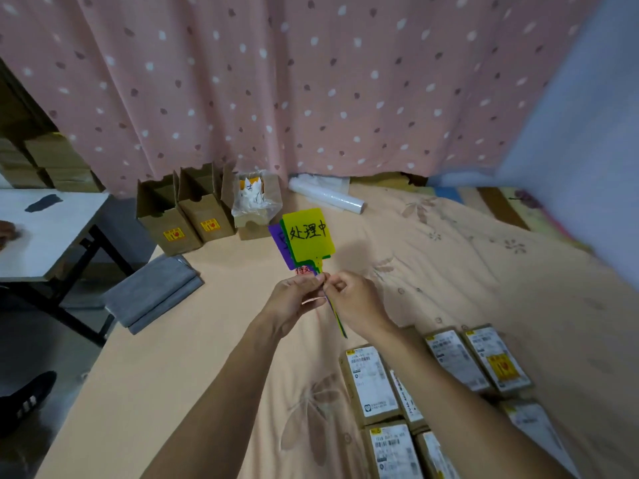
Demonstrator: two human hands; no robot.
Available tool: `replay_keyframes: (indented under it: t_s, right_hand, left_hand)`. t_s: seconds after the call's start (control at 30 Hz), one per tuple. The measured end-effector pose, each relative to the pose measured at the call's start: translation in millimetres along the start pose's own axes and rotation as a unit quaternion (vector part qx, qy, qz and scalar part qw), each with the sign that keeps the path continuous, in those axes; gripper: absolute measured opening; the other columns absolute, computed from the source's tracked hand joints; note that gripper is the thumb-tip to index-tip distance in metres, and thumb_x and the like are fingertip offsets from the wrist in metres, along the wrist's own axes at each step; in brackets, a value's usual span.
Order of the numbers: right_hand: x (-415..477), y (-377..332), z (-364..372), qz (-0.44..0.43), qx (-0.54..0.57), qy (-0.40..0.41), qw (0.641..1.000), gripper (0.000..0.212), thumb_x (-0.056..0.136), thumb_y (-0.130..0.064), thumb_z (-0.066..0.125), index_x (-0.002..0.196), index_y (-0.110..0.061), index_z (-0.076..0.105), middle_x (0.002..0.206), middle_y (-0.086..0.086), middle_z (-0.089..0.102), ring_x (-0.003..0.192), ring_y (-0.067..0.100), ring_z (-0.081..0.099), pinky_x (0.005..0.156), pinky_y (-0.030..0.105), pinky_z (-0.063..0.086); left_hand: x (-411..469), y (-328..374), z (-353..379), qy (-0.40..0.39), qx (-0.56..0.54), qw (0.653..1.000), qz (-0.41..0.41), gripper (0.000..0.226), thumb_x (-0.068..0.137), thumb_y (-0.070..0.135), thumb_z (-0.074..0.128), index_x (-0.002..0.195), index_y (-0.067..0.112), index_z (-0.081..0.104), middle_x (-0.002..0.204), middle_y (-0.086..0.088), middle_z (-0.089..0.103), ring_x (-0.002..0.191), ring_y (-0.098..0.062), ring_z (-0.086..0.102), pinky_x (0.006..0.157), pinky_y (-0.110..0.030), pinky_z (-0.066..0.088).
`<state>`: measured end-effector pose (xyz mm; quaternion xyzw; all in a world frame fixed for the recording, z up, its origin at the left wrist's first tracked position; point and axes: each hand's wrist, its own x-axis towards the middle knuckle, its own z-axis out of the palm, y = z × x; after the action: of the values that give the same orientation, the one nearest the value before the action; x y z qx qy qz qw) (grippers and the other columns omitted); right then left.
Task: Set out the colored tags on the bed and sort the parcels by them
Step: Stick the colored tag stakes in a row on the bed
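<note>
While the pink dotted curtain [311,81] fills the whole top of the frame, the bed [207,357] takes up most of the rest, peach cover with faded flowers. Its left edge runs diagonally from the middle left down to the bottom left, with dark floor past it. Plenty of bare cover in the center and along that left side, also out to the right middle, so loads of room to lay stuff down.

Upper left there's a white folding table [45,233] standing off the bed. At the bed's far edge, center-left, three open cardboard boxes [204,209] sit in a row under the curtain, with a roll of clear film [328,197] lying just right of them. A folded grey cloth [152,293] sits right at the left edge of the bed.

Lower right, the parcels [373,382] are bunched together flat, labels up, some touching each other.

Dead center, both hands hold the fan of colored tags [307,236] up over the bed. Wide heads point up toward the curtain, thin stems run down and slightly right, so the long axis is close to vertical. Yellow one's in front with black writing, green and purple peeking out left behind it. Left hand [294,299] has its fingers pinched together on the stems, right hand [356,302] is pinching them too, just beside it, fingertips nearly meeting.
</note>
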<state>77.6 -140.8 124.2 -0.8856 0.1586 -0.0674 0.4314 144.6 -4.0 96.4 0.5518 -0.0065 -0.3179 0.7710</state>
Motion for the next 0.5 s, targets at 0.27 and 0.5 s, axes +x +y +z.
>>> replay_keyframes:
  t_s: [0.27,0.5]
  right_hand:
    - [-21,22,-45,0.030,-0.045,0.025,0.998,0.013,0.094,-0.026,0.063,0.092,-0.022,0.075,0.099,-0.003,0.077,0.095,0.020,0.068,0.076,0.034,0.048]
    - [-14,48,-68,0.031,-0.012,0.022,0.999,0.021,0.097,-0.018,0.057,0.088,-0.018,0.076,0.084,-0.010,0.073,0.077,0.018,0.067,0.068,0.032,0.046]
  left_hand:
    - [5,-9,48,-0.049,0.042,0.998,-0.016,0.015,0.096,0.022,0.068,0.099,0.015,0.081,0.089,-0.003,0.075,0.079,-0.009,0.070,0.071,-0.022,0.058]
    - [21,-19,80,-0.023,0.086,0.996,-0.007,0.018,0.095,0.023,0.070,0.103,0.009,0.078,0.077,-0.005,0.069,0.070,-0.013,0.067,0.069,-0.024,0.059]
